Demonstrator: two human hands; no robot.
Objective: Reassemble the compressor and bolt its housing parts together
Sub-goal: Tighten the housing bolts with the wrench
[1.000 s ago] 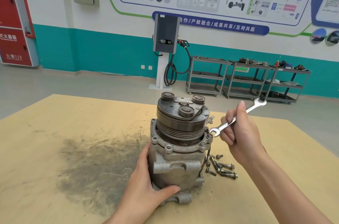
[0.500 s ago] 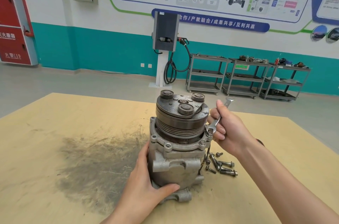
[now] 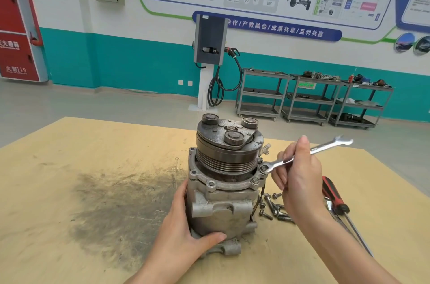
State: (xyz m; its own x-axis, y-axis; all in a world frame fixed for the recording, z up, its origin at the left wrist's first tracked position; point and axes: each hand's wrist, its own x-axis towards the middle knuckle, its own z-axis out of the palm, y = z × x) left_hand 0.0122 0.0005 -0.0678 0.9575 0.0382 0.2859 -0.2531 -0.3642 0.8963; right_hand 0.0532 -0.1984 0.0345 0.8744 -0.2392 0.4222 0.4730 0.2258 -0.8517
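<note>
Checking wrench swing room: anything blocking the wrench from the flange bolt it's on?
Nothing visible. The wrench ring end already sits on the flange bolt, gripped by the right hand. The pulley is close beside it. The left hand steadies the compressor.

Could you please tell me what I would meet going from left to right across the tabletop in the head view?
Dark smudge → left hand → compressor → loose bolts → right hand gripping the wrench → red-handled screwdriver.
</note>
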